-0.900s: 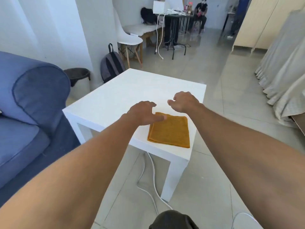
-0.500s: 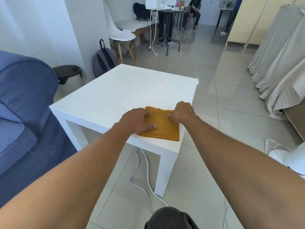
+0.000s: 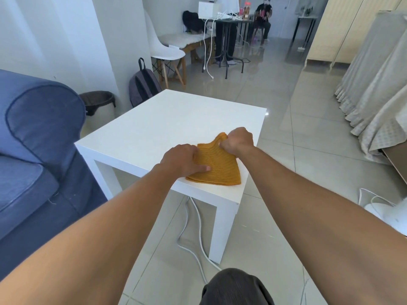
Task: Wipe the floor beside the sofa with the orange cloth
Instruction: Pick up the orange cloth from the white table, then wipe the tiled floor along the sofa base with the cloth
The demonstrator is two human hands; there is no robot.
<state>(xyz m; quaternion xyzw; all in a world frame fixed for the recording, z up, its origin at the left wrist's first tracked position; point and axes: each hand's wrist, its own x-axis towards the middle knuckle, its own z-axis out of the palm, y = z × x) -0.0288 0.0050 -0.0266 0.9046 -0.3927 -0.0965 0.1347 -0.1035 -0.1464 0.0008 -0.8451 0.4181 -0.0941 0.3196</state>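
Sofa (image 3: 39, 137): blue, at the far left; the floor (image 3: 141, 245) beside it is not yet wiped.
Left hand (image 3: 181, 160): lies flat, fingers spread, pressing the cloth's left edge down.
Cloth (image 3: 214, 167): orange, folded, on the near right corner of the table (image 3: 176, 126).
Right hand (image 3: 239, 139): closed, pinching the cloth's far corner and lifting it a little.
Progress: only the pick-up is begun; carrying and wiping are left.
In the way: 1 table leg and 2 white cables (image 3: 191, 230) on the floor.
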